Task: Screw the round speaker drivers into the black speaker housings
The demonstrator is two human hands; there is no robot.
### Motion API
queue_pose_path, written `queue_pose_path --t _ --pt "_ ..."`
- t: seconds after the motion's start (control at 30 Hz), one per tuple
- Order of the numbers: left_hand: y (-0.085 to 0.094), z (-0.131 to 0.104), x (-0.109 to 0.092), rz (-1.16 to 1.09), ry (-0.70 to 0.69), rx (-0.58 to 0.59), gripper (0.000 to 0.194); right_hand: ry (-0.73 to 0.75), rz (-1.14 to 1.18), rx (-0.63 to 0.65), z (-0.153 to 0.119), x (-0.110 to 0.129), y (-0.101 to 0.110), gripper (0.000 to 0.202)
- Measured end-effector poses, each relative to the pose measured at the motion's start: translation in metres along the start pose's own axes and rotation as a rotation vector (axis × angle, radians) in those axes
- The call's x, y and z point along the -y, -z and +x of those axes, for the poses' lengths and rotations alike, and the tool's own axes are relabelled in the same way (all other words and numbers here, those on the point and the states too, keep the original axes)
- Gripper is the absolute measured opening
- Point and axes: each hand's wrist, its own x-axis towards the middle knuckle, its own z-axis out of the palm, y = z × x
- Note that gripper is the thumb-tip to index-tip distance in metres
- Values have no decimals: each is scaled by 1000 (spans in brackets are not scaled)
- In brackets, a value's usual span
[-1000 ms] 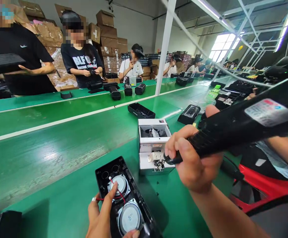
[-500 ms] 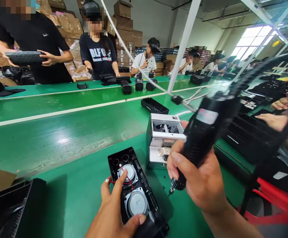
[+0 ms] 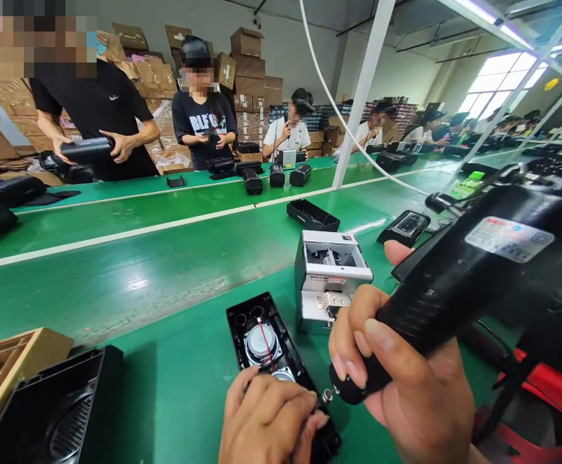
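Observation:
A black speaker housing lies open on the green table, with two round silver speakers inside. The upper speaker shows whole, with a red wire across it; the lower one is partly covered. My left hand is over the housing's lower part, thumb and fingers pinched near the right edge; what they hold is hidden. My right hand is wrapped round a black electric screwdriver, its tip close to my left fingertips. Behind stands a silver and black screw feeder machine.
A large black housing and a wooden box are at the left front. Beyond the machine lies a black tray. A black unit sits to its right. People stand and sit across the green conveyor.
My left hand has moved from spread across the speakers to pinched at the housing's lower right edge. The screwdriver has tilted flatter and come nearer the camera, its tip beside my left fingers.

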Motion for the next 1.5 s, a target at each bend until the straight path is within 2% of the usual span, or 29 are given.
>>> queue_pose_path --t 0.2,0.53,0.87,1.0,1.23,1.27,1.3,1.37,1.4,1.43,1.5 --pt "-1 4 -3 -78 44 -20 18 50 22 -56 -1 3 -3 45" --pt "-13 -6 6 -130 129 -19 9 76 72 -54 -7 0 5 41" --pt "-12 -5 5 -154 136 -32 9 60 66 -60 -7 -5 5 45" --pt "-12 -5 2 -174 155 -43 12 68 59 -98 -8 -4 0 44" --pt "-16 -8 0 -148 207 -6 8 55 -11 -111 -16 -7 1 44" --pt "-16 -9 0 -137 204 -12 17 60 -25 -109 -18 -9 2 45" --pt "-17 -9 1 -118 205 -17 42 67 -42 -104 -21 -11 3 45" --pt "-15 -11 1 -67 217 2 112 69 -85 -70 -26 -16 6 45" --pt "-14 -12 1 -46 224 31 140 65 -109 -43 -29 -19 7 46" --pt "-12 -13 1 -32 228 71 156 60 -134 -18 -32 -22 9 46" --pt "-9 -15 1 -26 223 139 169 56 -179 12 -37 -27 14 44"
